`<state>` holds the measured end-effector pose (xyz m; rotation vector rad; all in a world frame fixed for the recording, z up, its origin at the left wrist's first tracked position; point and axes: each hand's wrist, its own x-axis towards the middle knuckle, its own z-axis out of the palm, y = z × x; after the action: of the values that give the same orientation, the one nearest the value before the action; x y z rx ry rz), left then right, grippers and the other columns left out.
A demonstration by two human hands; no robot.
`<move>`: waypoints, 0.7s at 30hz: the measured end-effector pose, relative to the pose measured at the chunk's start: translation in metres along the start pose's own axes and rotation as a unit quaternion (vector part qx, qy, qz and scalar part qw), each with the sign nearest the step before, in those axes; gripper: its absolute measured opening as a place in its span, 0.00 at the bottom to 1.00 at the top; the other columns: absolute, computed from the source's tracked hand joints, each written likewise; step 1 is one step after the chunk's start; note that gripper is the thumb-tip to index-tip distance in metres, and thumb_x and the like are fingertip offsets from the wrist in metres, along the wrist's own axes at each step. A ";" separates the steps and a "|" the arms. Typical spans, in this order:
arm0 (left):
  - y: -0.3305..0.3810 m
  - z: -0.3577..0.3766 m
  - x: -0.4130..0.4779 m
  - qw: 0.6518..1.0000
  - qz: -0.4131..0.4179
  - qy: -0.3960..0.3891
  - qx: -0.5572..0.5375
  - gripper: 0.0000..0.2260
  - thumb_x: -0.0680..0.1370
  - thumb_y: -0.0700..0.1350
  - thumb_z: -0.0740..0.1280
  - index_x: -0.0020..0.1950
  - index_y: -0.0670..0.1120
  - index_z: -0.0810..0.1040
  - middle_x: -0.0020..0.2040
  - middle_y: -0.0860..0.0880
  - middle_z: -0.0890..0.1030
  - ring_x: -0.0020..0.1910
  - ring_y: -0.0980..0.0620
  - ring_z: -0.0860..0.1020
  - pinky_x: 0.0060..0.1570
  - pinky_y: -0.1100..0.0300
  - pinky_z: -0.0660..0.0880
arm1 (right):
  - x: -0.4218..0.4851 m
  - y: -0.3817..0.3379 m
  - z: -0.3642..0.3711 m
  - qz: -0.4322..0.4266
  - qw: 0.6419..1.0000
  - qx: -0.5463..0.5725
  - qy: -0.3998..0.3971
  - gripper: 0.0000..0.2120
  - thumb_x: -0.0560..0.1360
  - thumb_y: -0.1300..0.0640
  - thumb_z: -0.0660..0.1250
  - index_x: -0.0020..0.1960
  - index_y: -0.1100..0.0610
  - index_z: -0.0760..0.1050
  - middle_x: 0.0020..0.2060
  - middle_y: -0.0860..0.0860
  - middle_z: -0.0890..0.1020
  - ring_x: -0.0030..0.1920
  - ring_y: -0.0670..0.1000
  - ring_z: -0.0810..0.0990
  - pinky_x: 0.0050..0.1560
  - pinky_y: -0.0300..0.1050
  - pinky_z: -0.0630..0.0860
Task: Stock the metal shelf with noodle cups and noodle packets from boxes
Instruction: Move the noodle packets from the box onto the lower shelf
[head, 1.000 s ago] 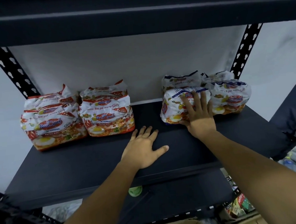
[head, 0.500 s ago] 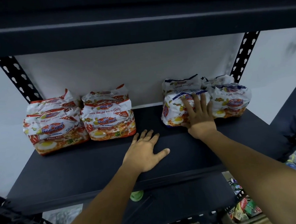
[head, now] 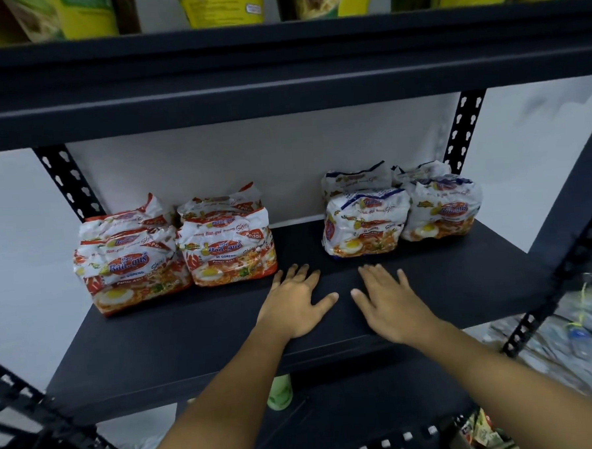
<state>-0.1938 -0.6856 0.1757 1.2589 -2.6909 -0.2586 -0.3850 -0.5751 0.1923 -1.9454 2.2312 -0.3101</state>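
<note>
A black metal shelf (head: 462,284) fills the view. On its left stand red-trimmed noodle packets (head: 227,241) in two stacks side by side. On its right stand blue-trimmed noodle packets (head: 366,220), also two stacks with more behind. My left hand (head: 297,305) lies flat on the shelf board, fingers spread, just right of the red packets. My right hand (head: 393,301) lies flat beside it, a little in front of the blue packets and apart from them. Neither hand holds anything.
Green and yellow noodle packets (head: 221,5) line the shelf above. A green noodle cup (head: 279,393) shows on the lower shelf under the board's front edge. Slotted uprights (head: 464,126) stand at the back corners. Blurred packaged goods (head: 480,431) lie at the lower right.
My right hand has come off the blue-trimmed packet and drawn back to lie flat on the shelf board beside my left hand. The view has tilted up, showing the shelf above.
</note>
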 end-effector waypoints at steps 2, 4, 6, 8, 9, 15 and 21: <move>0.001 -0.001 -0.002 1.000 0.002 0.003 0.001 0.35 0.81 0.70 0.54 0.82 0.50 0.62 0.83 0.46 0.60 0.83 0.46 0.53 0.81 0.44 0.49 | -0.006 -0.009 0.009 0.001 0.999 -0.013 -0.036 0.32 0.85 0.40 0.44 0.83 0.57 0.46 0.83 0.51 0.48 0.82 0.51 0.43 0.80 0.58 0.39; 0.003 -0.003 -0.005 1.000 0.005 0.007 -0.001 0.34 0.82 0.68 0.54 0.82 0.49 0.64 0.82 0.45 0.62 0.82 0.45 0.55 0.81 0.44 0.50 | -0.010 -0.014 0.017 -0.003 0.997 -0.056 -0.046 0.33 0.85 0.40 0.42 0.83 0.57 0.43 0.83 0.51 0.45 0.82 0.51 0.41 0.80 0.58 0.38; 0.004 -0.005 -0.008 1.000 0.008 0.009 -0.001 0.31 0.83 0.66 0.55 0.81 0.48 0.66 0.81 0.45 0.64 0.82 0.45 0.56 0.81 0.45 0.51 | -0.012 -0.015 0.020 -0.001 0.995 -0.084 -0.047 0.33 0.85 0.40 0.39 0.83 0.57 0.42 0.83 0.52 0.44 0.82 0.52 0.40 0.80 0.58 0.38; 0.006 -0.008 -0.011 1.000 0.010 0.014 -0.002 0.29 0.84 0.63 0.56 0.80 0.47 0.68 0.80 0.45 0.66 0.81 0.45 0.58 0.80 0.46 0.52 | -0.014 -0.014 0.019 -0.004 0.994 -0.093 -0.049 0.33 0.85 0.40 0.39 0.83 0.57 0.41 0.83 0.52 0.43 0.82 0.52 0.39 0.80 0.57 0.37; 0.008 -0.010 -0.014 1.000 0.013 0.017 -0.004 0.28 0.84 0.62 0.56 0.79 0.47 0.69 0.80 0.45 0.67 0.81 0.45 0.60 0.80 0.48 0.53 | -0.015 -0.014 0.018 -0.008 0.994 -0.095 -0.052 0.33 0.85 0.40 0.38 0.83 0.57 0.41 0.83 0.52 0.43 0.82 0.51 0.39 0.80 0.57 0.37; 0.009 -0.011 -0.035 0.999 0.003 0.015 -0.037 0.25 0.85 0.58 0.58 0.79 0.48 0.69 0.79 0.48 0.68 0.80 0.49 0.61 0.79 0.54 0.57 | -0.018 -0.014 0.017 -0.010 0.994 -0.088 -0.060 0.33 0.85 0.40 0.38 0.83 0.57 0.41 0.83 0.51 0.42 0.81 0.49 0.37 0.80 0.56 0.35; 0.015 -0.008 -0.084 0.998 -0.027 0.015 -0.057 0.25 0.85 0.58 0.58 0.81 0.49 0.66 0.82 0.49 0.63 0.82 0.52 0.56 0.80 0.58 0.50 | -0.028 -0.003 0.012 -0.091 0.995 -0.013 -0.045 0.33 0.85 0.39 0.44 0.83 0.56 0.47 0.83 0.50 0.49 0.81 0.45 0.43 0.80 0.46 0.37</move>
<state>-0.1501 -0.6123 0.1806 1.2930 -2.5796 -0.3900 -0.3749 -0.5481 0.1813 -2.1360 2.0180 -0.2132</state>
